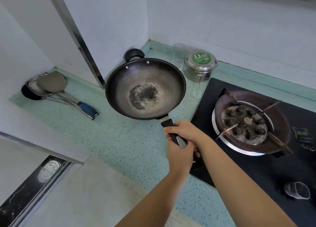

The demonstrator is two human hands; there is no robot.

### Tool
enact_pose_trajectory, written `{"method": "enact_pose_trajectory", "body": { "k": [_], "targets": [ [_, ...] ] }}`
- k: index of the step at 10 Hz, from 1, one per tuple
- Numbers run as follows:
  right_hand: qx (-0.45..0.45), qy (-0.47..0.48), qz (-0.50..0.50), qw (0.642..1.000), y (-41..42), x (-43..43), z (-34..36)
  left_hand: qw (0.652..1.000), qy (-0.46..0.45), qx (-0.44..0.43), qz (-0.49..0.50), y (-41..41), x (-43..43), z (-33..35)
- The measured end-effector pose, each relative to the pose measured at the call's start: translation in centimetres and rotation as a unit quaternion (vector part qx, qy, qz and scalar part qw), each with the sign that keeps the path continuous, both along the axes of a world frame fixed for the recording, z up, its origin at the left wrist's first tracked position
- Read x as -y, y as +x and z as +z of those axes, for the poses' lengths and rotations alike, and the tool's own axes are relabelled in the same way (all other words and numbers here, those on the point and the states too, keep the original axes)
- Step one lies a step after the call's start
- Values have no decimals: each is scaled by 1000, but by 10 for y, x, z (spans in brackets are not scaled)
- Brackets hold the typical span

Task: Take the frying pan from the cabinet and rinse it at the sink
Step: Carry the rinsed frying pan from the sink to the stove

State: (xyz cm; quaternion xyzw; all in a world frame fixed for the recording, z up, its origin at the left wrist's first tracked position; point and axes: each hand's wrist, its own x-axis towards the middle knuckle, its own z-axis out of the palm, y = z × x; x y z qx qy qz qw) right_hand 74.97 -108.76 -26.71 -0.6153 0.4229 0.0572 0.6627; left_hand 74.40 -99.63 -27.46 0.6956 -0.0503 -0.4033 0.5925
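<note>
Dark steel frying pan (145, 89) held above green speckled counter (106, 141), left of the gas burner (246, 124); scorched patch at its centre. Left hand (179, 155) and right hand (183, 132) both wrapped tight round the black handle (176, 136). Behind: lidded steel pot (200, 66), clear glass (178, 54). Far left: ladles (51, 88).

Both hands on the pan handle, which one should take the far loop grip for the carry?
Left, probably. The left hand holds the black long handle farther back; the right hand grips nearest the dark round frying pan, better for steadying. The black loop grip sits far-left.
</note>
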Motion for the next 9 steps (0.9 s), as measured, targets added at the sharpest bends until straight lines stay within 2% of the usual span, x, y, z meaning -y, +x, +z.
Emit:
{"method": "enact_pose_trajectory", "body": {
  "k": [2, 3, 4, 6, 7, 8, 9],
  "targets": [
    [20, 33, -20, 999, -7, 10, 1, 998, 33, 25, -38, 2, 8, -11],
    [46, 66, -45, 996, -11, 6, 3, 998, 23, 34, -49, 3, 5, -11],
    [59, 60, -59, 995, -14, 3, 6, 994, 7, 61, -86, 6, -2, -12],
    [53, -20, -82, 995, -24, -11, 11, 990, 26, 52, -127, 17, -17, -5],
    [46, -86, -101, 990, -28, -21, 12, 984, 45, 85, -152, 29, -26, 9],
    [49, -163, -132, 977, -33, -26, 11, 966, 63, 171, -183, 47, -30, 19],
    [20, -259, -134, 956, -37, -36, 21, 930, 72, 296, -206, 66, -36, 28]
  ]
}}
